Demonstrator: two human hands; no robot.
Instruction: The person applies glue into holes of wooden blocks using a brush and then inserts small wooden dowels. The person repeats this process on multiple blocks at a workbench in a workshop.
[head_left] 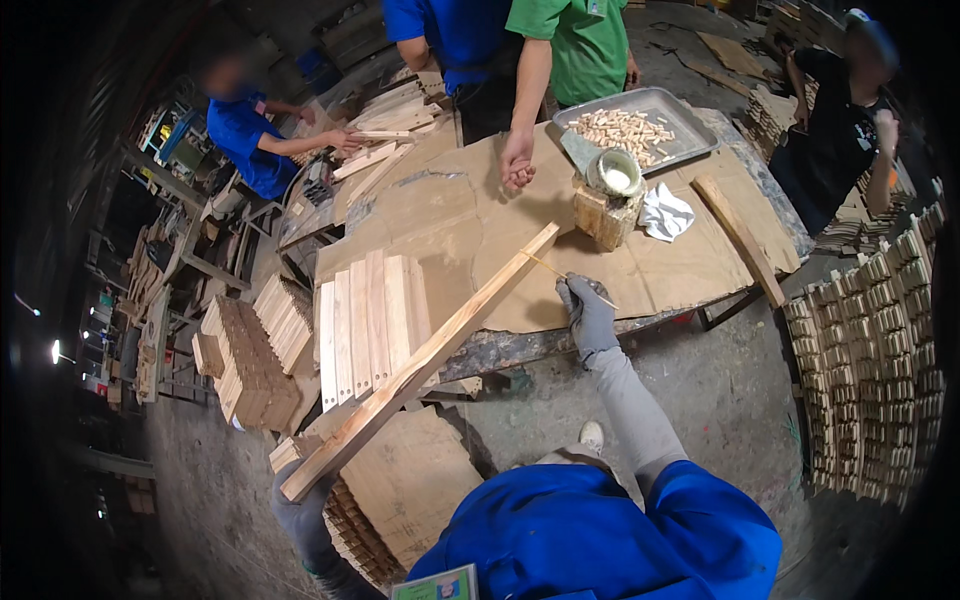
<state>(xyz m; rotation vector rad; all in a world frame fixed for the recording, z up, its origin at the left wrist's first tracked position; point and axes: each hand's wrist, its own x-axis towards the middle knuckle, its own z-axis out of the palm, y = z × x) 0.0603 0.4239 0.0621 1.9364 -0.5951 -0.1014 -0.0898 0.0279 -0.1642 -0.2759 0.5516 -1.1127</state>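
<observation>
A long squared wooden bar (430, 355) slants across in front of me, its far end over the table. My left hand (300, 505), in a grey glove, grips its near end at the lower left. Also gloved in grey, my right hand (587, 312) pinches a thin stick (545, 266) whose tip meets the bar close to its far end. Beyond that hand, a round pot (617, 175) with white stuff inside stands on a wooden block (608, 222). A crumpled white cloth (665, 212) lies beside the block.
Several pale slats (370, 310) lie side by side at the table's left. A metal tray (700, 150) holds many short dowels (620, 133); another bar (738, 238) rests on the right edge. Across the table, a green-shirted person's hand (517, 160) hangs over the cardboard. Stacked wood (865, 370) stands right.
</observation>
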